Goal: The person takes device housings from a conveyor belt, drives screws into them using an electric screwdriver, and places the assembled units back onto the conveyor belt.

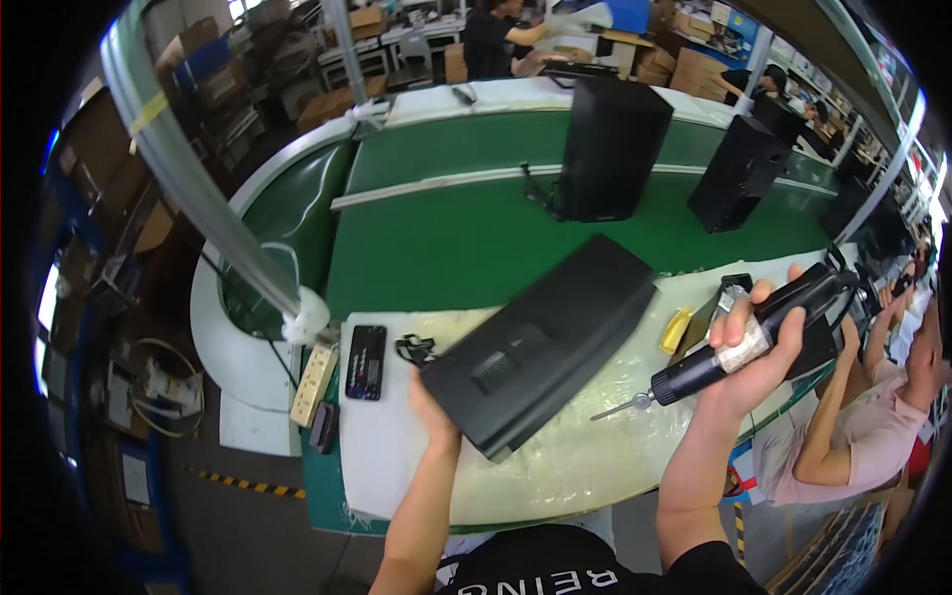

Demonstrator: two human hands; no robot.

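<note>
A black speaker cabinet [565,337] lies tilted across the white-topped bench, a small grille-like patch on its upper face. My left hand [433,409] grips its near-left end, with the fingers partly hidden beneath it. In my right hand [764,362] is a black electric screwdriver [689,377], my fingers wrapped round its pale-taped body. Its thin bit points left, over the bench and apart from the cabinet. A coiled black cable [416,348] sits by the cabinet's left end. Close to the screwdriver lies a yellow object [676,330] of unclear kind.
A phone-like black slab [366,363] and a cream power strip [314,385] lie at the bench's left. Beyond, upright speakers [613,149] stand on the green conveyor [446,238]. A metal post [198,169] rises at left. A co-worker in pink [853,446] is close on the right.
</note>
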